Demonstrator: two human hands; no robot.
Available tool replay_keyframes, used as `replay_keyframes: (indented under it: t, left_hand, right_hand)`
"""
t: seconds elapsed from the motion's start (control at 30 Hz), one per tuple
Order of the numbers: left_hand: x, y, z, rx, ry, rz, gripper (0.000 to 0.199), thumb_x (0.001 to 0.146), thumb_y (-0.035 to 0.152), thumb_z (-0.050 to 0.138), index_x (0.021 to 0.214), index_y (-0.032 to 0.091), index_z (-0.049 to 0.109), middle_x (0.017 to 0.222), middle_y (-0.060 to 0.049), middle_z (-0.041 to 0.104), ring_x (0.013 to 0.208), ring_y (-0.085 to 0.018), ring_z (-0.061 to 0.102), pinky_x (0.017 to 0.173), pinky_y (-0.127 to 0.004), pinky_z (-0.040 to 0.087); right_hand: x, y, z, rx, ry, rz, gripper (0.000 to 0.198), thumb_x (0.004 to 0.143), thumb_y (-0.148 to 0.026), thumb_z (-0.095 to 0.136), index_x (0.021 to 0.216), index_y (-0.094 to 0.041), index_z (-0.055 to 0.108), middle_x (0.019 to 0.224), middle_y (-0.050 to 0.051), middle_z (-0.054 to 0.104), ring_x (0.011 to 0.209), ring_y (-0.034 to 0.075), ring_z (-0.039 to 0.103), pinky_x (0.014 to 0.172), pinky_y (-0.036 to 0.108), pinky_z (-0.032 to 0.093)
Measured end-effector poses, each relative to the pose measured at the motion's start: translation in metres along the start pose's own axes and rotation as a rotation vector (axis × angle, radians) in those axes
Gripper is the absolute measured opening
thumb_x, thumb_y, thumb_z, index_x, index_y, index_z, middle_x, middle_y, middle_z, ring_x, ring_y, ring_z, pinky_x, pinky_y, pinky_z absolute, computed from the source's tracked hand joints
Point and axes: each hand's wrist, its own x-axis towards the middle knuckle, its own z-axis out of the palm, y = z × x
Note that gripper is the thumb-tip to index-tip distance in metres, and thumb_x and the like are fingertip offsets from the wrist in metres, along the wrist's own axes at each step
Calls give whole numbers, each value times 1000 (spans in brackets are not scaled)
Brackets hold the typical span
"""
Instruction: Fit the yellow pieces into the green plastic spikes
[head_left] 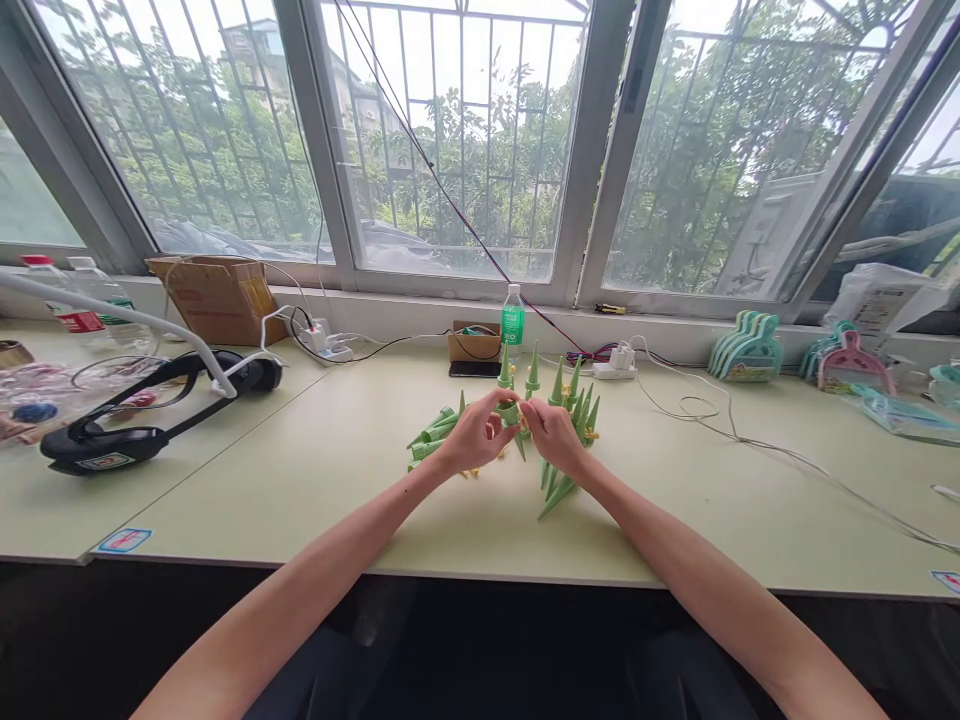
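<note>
My left hand [478, 432] is closed around the open upper end of a green plant watering spike [509, 412], whose pointed tip hangs down. Right beside it, the fingers of my right hand [553, 434] are pinched at the spike's side, where a bit of yellow shows; they hide most of that small yellow part. Behind my hands several green spikes [532, 370] stand point up. More green spikes [556, 492] lie by my right wrist, and several green tubes [433, 436] lie left of my left hand. Small yellow valves [471, 473] lie beneath my hands.
A green-labelled bottle [513, 318] and a small brown box [472, 348] stand at the back. Power strips [615, 368] and cables [739, 436] run along the sill. A black headset [112, 440] lies left; small dustpans [748, 348] stand right, beside a pink dustpan [851, 365].
</note>
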Motion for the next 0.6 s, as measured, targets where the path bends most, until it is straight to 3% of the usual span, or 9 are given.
replay_keyframes:
  t: [0.3, 0.47, 0.6]
  left_hand:
    - [0, 2, 1, 36, 37, 46, 28, 83, 24, 56, 110, 19, 49, 77, 2, 57, 47, -4, 50, 45, -16, 42]
    - [0, 1, 1, 18, 43, -1, 27, 84, 25, 55, 110, 19, 50, 94, -3, 60, 49, -4, 52, 46, -17, 43]
    - [0, 0, 1, 12, 53, -31, 28, 83, 25, 55, 110, 20, 51, 101, -5, 61, 50, -4, 51, 47, -18, 43]
  right_hand:
    - [0, 2, 1, -16, -2, 4, 47, 99, -49, 29, 65, -19, 42, 57, -2, 49, 51, 10, 39, 54, 24, 31]
    - [-1, 1, 3, -7, -18, -4, 47, 99, -50, 29, 67, -19, 44, 58, -2, 47, 53, 11, 40, 55, 24, 31]
    - [-2, -1, 5, 19, -39, -5, 47, 99, -51, 29, 66, -20, 41, 55, -4, 40, 52, 10, 32, 52, 23, 29]
